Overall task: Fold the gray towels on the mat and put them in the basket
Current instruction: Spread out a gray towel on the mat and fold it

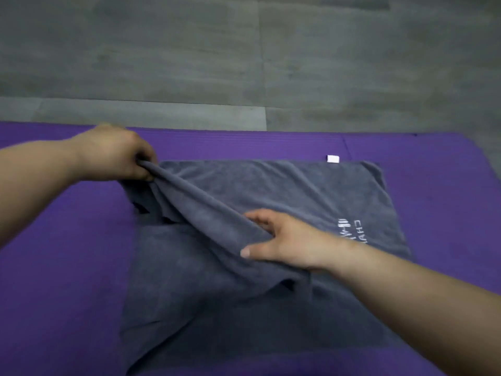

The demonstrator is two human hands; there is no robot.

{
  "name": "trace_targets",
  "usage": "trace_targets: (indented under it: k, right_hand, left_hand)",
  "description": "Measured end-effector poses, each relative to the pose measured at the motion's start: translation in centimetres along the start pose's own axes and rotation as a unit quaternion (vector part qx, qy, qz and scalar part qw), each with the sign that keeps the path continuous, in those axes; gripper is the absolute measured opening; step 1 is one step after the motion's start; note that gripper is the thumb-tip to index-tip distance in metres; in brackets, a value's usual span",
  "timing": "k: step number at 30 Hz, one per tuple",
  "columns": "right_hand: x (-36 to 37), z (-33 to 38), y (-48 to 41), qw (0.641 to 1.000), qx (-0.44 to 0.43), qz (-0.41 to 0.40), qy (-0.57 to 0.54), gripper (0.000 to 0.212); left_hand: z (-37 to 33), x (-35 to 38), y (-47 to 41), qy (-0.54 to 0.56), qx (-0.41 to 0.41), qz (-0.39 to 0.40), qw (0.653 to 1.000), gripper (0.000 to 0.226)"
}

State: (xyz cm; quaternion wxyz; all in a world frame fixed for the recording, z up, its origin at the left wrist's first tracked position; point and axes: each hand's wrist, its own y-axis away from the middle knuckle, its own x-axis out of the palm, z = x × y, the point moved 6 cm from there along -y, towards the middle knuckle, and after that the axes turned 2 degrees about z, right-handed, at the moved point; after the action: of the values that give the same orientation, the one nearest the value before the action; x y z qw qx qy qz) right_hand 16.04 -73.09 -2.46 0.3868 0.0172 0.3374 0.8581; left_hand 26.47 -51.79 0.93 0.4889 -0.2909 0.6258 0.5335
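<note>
From my remote view, a gray towel (271, 185) lies spread on a purple mat (447, 199), covering the mat's middle and reaching toward the near edge of the picture. One layer of it is lifted into a taut diagonal ridge running from the far left down to the centre. The left hand (116, 153) holds the far-left end of that ridge, with fingers curled and pinching the cloth. The right hand (287, 240) meets the ridge's near end with the thumb held apart from the fingers and the fold running into the gap between them. Blur keeps me from telling whether it grips. White lettering (352, 232) shows on the towel beside the right wrist. A small white tag (333, 158) sits at the towel's far edge. Gray floor (244, 50) lies beyond the mat.
</note>
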Motion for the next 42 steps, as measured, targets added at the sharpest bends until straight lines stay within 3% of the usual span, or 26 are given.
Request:
trace_targets:
  k: [3,6,8,12,16,22,26,28,30,32,37,42]
  right_hand:
    - [0.2,-5.9,3.1,0.993,0.046,0.058,0.087,0.009]
    - [-0.6,-10.0,5.5,0.998,0.016,0.026,0.060,0.017]
    - [-1.6,-12.8,7.5,0.998,0.007,-0.012,-0.061,0.032]
    - [-3.2,-18.0,11.0,0.931,0.002,-0.147,-0.334,0.022]
    - [-4.6,-23.2,13.6,0.858,0.025,-0.326,-0.396,0.029]
    - [-8.4,-27.5,17.1,0.832,0.041,-0.386,-0.396,0.025]
    - [-11.6,-30.2,18.0,0.833,0.079,-0.421,-0.351,0.008]
    - [-12.4,-31.3,17.7,0.846,0.111,-0.439,-0.282,0.024]
    - [-12.4,-32.4,17.5,0.843,0.144,-0.463,-0.232,0.046]
    - [-11.9,-33.3,18.0,0.820,0.174,-0.501,-0.215,0.049]
    - [-9.1,-35.3,19.4,0.792,0.236,-0.521,-0.215,0.034]
    - [-9.3,-34.1,18.9,0.823,0.301,-0.472,-0.100,0.015]
  left_hand:
    - [-4.5,-3.1,-1.7,0.080,0.003,-0.017,0.997,0.014]
    - [-9.5,-5.8,-3.7,0.138,0.018,-0.071,0.988,0.015]
    - [-12.2,-6.8,-5.3,0.192,0.012,-0.098,0.976,0.020]
    - [-18.3,-7.2,-9.0,0.267,0.024,-0.089,0.959,0.029]
    - [-25.3,-6.8,-11.7,0.254,0.086,-0.087,0.959,0.032]
    - [-35.6,-7.4,-14.8,0.206,0.153,-0.093,0.962,0.031]
    - [-40.1,-7.5,-17.0,0.169,0.188,-0.111,0.961,0.035]
    - [-41.0,-6.5,-18.1,0.123,0.194,-0.106,0.968,0.050]
    - [-40.5,-4.0,-18.5,0.071,0.185,-0.071,0.978,0.065]
    - [-39.0,-0.5,-17.9,0.055,0.157,-0.019,0.986,0.068]
    - [-33.4,8.8,-11.9,0.071,0.114,0.108,0.985,0.070]
    - [-28.5,11.8,-8.4,0.045,0.129,0.145,0.980,0.072]
